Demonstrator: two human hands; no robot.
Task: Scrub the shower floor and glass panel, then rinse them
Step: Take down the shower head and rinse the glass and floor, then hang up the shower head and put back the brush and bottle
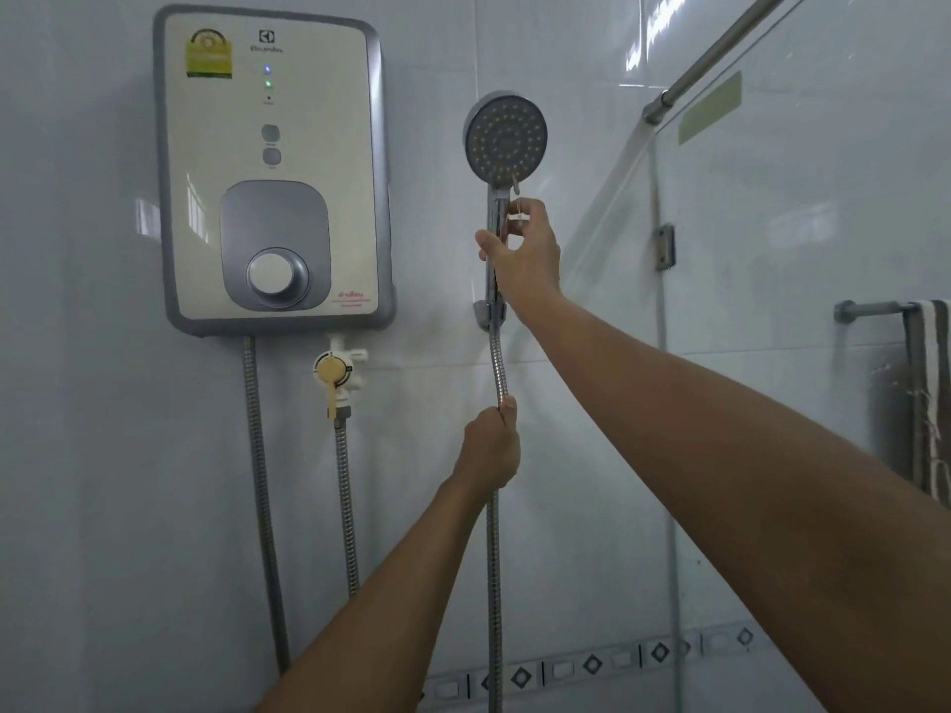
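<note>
Pale grey glossy wall tiles (566, 455) fill the frame, catching window reflections at the upper right. A cream-and-grey electric water heater box (273, 172) hangs at upper left. Along the bottom runs a border strip of diamond-patterned tiles (592, 663). At right edge, a striped brown-and-white towel (931, 398) drapes over a grey metal rail (869, 309).

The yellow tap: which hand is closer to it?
Left. The left hand grips the hose just right of and below the yellow tap; the right hand is higher, on the shower handle.

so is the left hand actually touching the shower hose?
Touching. Head view shows the left hand closed around the shower hose, which runs through the fist.
</note>
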